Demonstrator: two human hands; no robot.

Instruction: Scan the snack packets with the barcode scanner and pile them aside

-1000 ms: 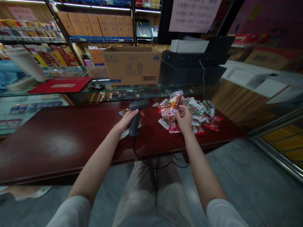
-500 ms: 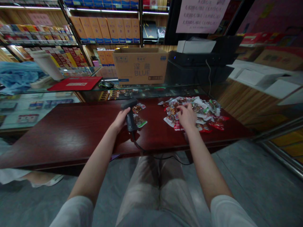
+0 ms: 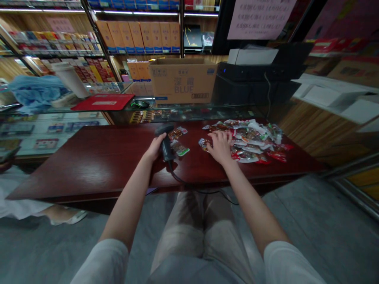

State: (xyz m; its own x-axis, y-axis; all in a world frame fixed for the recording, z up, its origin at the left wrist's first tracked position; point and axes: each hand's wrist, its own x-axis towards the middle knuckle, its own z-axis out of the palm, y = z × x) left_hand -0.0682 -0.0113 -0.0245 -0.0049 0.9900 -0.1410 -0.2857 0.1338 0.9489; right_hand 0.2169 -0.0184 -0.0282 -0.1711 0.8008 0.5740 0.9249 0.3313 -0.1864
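Note:
My left hand (image 3: 154,148) is wrapped round the handle of a black barcode scanner (image 3: 166,146), its head pointing away from me over the dark red table. Just right of the scanner lie two small snack packets, one brown and clear (image 3: 177,133) and one with a green edge (image 3: 180,148). My right hand (image 3: 220,148) is at the left side of a heap of shiny snack packets (image 3: 251,136). Between its thumb and fingers is a clear snack packet (image 3: 203,144), low over the tabletop; part of it is hidden by the fingers.
The scanner's cable (image 3: 177,178) runs over the table's front edge. Behind the table (image 3: 97,161), a glass counter carries a cardboard box (image 3: 183,85), a mouse (image 3: 140,103), a red folder (image 3: 103,101) and a black printer (image 3: 251,73). Someone's foot (image 3: 69,217) shows at lower left.
My right hand has moved left from the middle of the heap to its left side, bringing a packet with it. My left hand still holds the scanner. The view has shifted slightly.

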